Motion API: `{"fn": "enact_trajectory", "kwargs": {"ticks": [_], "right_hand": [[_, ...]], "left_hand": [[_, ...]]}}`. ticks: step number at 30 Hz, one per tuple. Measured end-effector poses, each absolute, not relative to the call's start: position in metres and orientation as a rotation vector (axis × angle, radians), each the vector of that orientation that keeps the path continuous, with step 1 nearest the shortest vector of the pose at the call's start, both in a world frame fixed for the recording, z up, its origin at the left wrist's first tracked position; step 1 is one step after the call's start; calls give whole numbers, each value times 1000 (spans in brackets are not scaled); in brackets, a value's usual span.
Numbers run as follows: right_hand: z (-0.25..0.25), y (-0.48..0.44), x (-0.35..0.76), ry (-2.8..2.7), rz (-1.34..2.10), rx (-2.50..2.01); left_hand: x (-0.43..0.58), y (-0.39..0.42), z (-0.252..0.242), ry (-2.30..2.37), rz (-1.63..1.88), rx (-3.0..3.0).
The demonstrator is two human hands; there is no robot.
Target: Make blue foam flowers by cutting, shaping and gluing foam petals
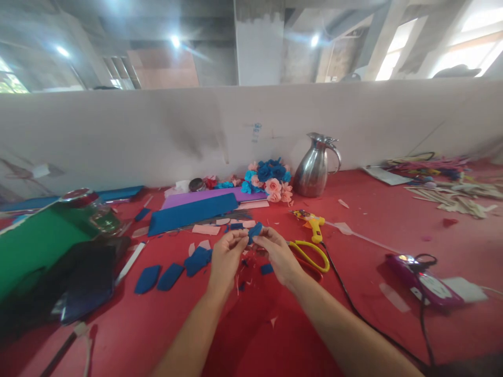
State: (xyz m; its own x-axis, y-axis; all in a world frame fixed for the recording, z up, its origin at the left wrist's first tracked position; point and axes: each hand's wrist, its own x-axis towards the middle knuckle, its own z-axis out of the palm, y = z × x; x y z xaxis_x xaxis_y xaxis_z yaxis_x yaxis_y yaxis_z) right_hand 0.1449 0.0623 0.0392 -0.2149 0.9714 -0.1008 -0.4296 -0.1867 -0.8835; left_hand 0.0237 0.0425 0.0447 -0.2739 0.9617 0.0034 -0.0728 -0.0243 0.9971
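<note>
Between my two hands, above the red table, is a small blue paper petal (pixel 255 230). My left hand (pixel 229 254) pinches its left edge between thumb and fingers. The thumb and fingers of my right hand (pixel 278 252) close on its right side. Cut blue petal pieces (pixel 170 276) lie to the left of my left hand, some of them in a heap (pixel 197 261). Beside my right wrist rest scissors with yellow and red handles (pixel 314 255), partly covered by that hand. A small blue scrap (pixel 266 269) lies below my right hand.
Behind my hands lie blue paper sheets (pixel 192 213) and a bunch of paper flowers (pixel 271 178). A metal jug (pixel 313 166) stands by the wall. At right are a yellow glue gun (pixel 314 226), its black cord, and a purple power strip (pixel 426 283). Dark cloth (pixel 84 267) lies left.
</note>
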Motion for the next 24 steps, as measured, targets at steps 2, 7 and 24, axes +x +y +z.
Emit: {"fn": "enact_trajectory", "kwargs": {"ticks": [2,7,24], "right_hand": [[39,65,146,-915,1604,-867],[34,74,151,-869,1548,-896],[36,70,152,-948,1569,-878]], "left_hand": [[24,43,45,1336,1427,1006],[22,43,48,1329,1392,973],[29,39,47,1345,1409,894]]}}
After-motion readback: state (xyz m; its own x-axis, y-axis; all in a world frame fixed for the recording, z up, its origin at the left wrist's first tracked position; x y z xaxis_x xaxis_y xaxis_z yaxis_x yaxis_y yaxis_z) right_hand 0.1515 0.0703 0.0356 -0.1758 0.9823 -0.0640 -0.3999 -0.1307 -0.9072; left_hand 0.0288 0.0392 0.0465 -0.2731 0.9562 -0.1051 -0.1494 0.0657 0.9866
